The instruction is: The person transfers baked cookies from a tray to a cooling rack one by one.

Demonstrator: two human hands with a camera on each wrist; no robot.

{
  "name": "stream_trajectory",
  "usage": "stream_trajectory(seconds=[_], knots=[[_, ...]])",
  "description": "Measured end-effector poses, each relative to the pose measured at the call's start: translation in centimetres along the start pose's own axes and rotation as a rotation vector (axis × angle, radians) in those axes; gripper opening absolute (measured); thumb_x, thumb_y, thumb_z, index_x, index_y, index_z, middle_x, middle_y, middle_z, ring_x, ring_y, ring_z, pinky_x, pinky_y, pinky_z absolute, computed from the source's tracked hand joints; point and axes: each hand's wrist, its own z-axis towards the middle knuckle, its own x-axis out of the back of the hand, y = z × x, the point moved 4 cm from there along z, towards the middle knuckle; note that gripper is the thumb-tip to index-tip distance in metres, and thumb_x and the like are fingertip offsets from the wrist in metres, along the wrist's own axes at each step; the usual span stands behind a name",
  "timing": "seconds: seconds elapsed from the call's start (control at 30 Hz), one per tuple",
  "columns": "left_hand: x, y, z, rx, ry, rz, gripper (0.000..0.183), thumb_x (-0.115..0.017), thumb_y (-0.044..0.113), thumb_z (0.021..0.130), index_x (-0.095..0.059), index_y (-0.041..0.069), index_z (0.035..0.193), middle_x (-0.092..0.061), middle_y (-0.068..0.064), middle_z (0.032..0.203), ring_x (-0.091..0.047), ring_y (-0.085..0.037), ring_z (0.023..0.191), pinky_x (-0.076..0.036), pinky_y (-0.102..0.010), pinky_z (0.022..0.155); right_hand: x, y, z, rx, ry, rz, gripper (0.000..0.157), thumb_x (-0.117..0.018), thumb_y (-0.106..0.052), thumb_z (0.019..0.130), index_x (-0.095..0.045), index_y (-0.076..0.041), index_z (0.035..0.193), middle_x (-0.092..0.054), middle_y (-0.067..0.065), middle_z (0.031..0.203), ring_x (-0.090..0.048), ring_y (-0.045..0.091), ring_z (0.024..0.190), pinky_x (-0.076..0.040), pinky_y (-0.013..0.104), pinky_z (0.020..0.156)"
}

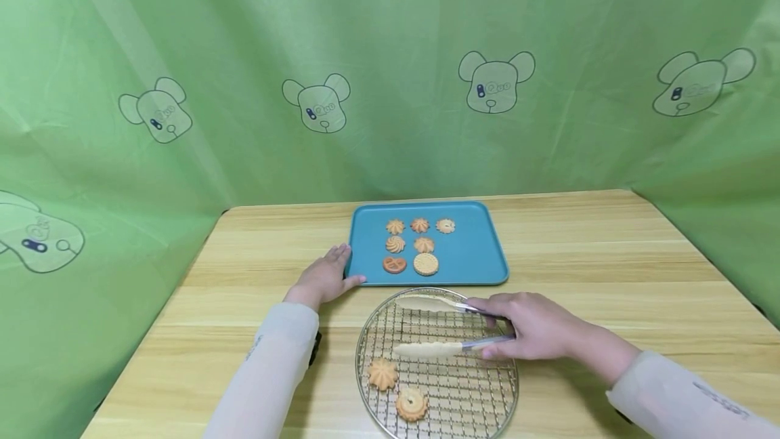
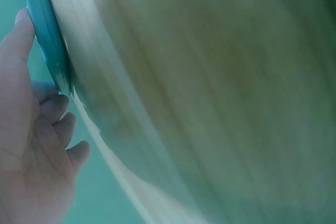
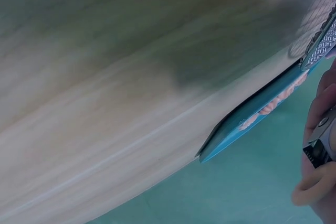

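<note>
Rack (image 1: 463,391) in front of tray (image 1: 472,249) is bearing two cookies (image 1: 382,374); right hand (image 1: 536,326) is gripping parted tongs (image 1: 429,349); left hand (image 1: 325,276), fingers loosely extended, is touching tray's corner, presumably steadying it

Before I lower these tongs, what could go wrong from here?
The flower-shaped cookie and the round scalloped cookie lie close together on the wire rack, so the tongs might knock one while going for the other.
The rack sits close to the near edge of the blue tray; a nudge could bump them together.
The left hand touches the tray's corner, so a push there might shift the seven loose cookies.
</note>
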Motion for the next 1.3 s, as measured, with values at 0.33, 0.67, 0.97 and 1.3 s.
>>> stream_trajectory(seconds=[0.33,0.67,0.97,1.3], knots=[[0.0,0.1,-0.1,0.004,-0.007,-0.002,0.083,-0.046,0.057,0.093,-0.021,0.002,0.150,-0.017,-0.012,0.156,-0.016,-0.030,0.142,-0.018,-0.044,0.115,-0.4,1.0,0.9,-0.183,-0.013,-0.061,0.089,-0.070,-0.064,0.074,-0.048,-0.009,0.140,-0.056,-0.012,0.091,-0.036,-0.001,0.053,-0.035,0.019,0.047],[0.0,0.0,-0.1,-0.004,0.003,-0.003,0.083,-0.046,0.056,0.094,-0.022,0.001,0.150,-0.018,-0.012,0.156,-0.016,-0.030,0.142,-0.018,-0.044,0.114,-0.4,1.7,1.6,-0.284,-0.012,-0.073,0.101,-0.066,-0.069,0.072,-0.038,-0.004,0.145,-0.056,-0.009,0.091,-0.034,0.001,0.049,-0.035,0.021,0.044],[0.2,0.1,-0.2,-0.010,0.003,-0.009,0.083,-0.046,0.056,0.094,-0.023,0.000,0.149,-0.019,-0.013,0.156,-0.017,-0.031,0.142,-0.019,-0.044,0.114,-0.1,2.9,1.9,-0.378,0.014,-0.079,0.102,-0.067,-0.068,0.073,-0.036,-0.004,0.146,-0.064,0.012,0.111,-0.047,0.009,0.053,-0.048,0.032,0.054],[0.1,0.1,-0.2,-0.014,0.002,0.009,0.083,-0.046,0.056,0.094,-0.022,-0.001,0.149,-0.018,-0.013,0.156,-0.017,-0.030,0.142,-0.018,-0.043,0.115,0.8,5.0,2.5,-0.459,0.072,-0.092,0.101,-0.065,-0.068,0.075,-0.037,0.001,0.144,-0.062,0.006,0.095,-0.049,0.012,0.063,-0.044,0.030,0.052]])
